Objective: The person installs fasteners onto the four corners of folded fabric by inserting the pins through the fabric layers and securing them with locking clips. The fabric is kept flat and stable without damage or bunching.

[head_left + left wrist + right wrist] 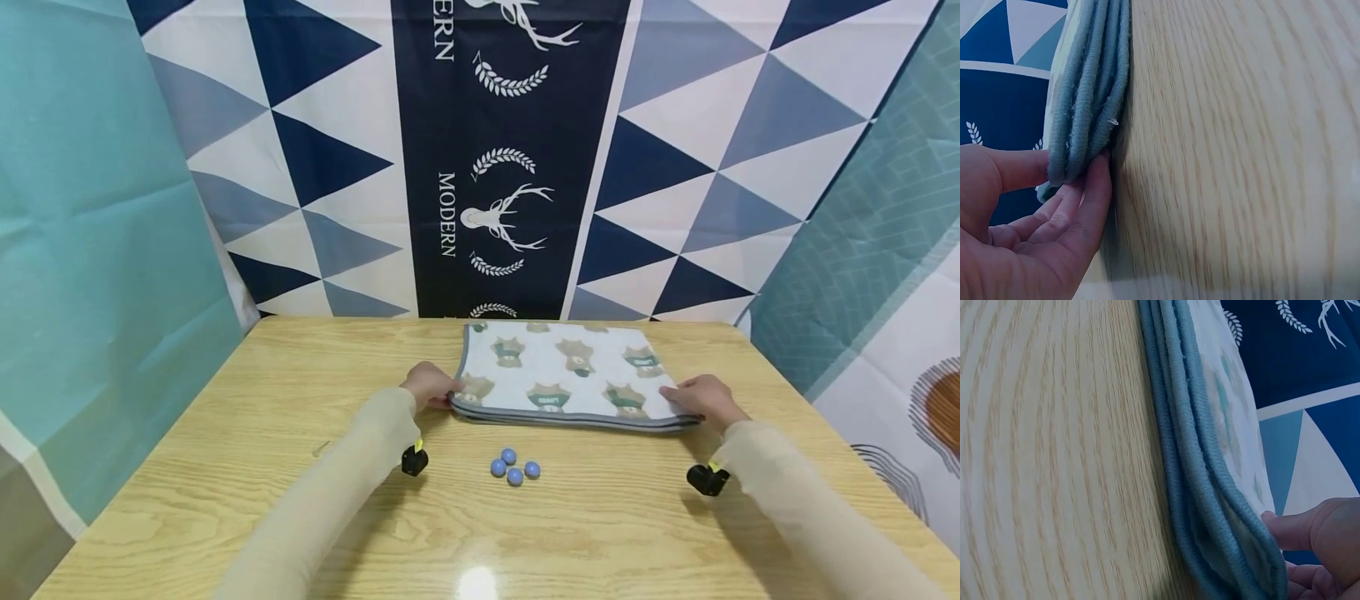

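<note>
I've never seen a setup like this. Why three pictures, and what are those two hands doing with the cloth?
No machine here: a person wears three cameras. The wide picture comes from the head, the two close-ups from the wrists. On the light wooden table lies a folded white blanket with bear prints and grey-blue edging. The left hand pinches its near left corner, fingers under the stacked edges. The right hand holds the near right corner. Four small blue balls sit in front, touched by neither hand. Patterned curtains hang behind.

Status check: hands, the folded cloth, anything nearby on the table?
Left hand pinches folded cloth at its near left corner; right hand grips near right corner. Cloth flat on table. Four blue balls apart, in front.
</note>
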Tool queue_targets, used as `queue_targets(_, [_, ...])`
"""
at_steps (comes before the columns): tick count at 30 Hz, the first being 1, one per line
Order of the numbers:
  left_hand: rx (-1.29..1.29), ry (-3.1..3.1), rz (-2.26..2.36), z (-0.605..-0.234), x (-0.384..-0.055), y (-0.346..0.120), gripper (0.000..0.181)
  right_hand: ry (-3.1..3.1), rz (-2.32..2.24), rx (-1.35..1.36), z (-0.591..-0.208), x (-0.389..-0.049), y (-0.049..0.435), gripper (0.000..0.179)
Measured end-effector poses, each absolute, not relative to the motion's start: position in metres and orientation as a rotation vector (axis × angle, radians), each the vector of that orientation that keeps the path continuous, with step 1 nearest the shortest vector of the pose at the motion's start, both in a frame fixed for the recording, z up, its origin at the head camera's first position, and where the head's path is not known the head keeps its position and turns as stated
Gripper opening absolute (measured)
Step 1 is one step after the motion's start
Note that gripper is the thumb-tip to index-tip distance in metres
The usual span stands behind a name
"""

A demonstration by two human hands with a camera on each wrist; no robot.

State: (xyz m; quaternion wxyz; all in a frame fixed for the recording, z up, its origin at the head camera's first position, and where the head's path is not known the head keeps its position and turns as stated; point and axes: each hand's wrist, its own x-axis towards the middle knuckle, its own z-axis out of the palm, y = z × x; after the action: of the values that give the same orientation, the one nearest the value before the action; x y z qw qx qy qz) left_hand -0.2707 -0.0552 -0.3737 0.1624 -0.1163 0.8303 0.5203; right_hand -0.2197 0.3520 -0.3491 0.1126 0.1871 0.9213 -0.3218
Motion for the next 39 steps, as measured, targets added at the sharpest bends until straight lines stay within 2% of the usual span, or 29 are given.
queue_targets(18, [-0.403,2.518,1.314,-0.372,-0.272,-0.077,0.016,2.804,-0.841,0.399,-0.352,-0.224,0.325,0.056])
queue_targets(25, [-0.357,2.564,1.249,-0.367,-0.271,-0.087,0.018,2.836,-0.866,0.341,-0.352,-0.226,0.314,0.048])
queue_targets(39, [-0.352,2.499,1.252,-0.377,-0.28,-0.118,0.014,2.837,-0.855,0.312,-0.354,-0.234,0.292,0.048])
